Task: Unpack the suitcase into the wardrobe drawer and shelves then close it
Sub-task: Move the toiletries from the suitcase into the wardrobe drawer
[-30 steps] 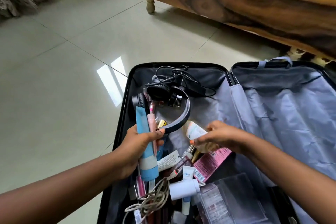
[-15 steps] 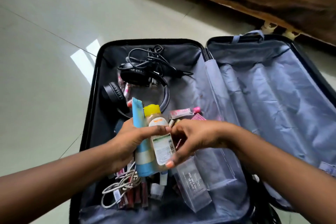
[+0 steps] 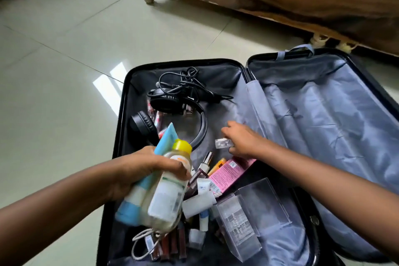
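Suitcase (image 3: pixel 121 114) lies open flat on the tiled floor, toiletries and headphones (image 3: pixel 170 112) heaped in its left half, right half showing bare grey lining. Left hand (image 3: pixel 146 170) is full: fingers curled round a blue tube (image 3: pixel 166 138) and a yellow-capped bottle (image 3: pixel 170 185) together, both held with long axes running near-to-far, caps pointing away from the person. Right hand (image 3: pixel 241 138) is out over the middle of the left half, just right of the headphone band, fingers bent around a small clear item (image 3: pixel 223 143); grip looks like a pinch, though the item is too small to identify. Remaining pile, including pink carton (image 3: pixel 228 173), perfume bottle (image 3: pixel 204 167) and clear plastic boxes (image 3: pixel 239 220), sits between the two hands and nearer the person; the right hand is closer to it. Judgement: next pick falls to the right hand, reaching back and down. Wardrobe is not in view.
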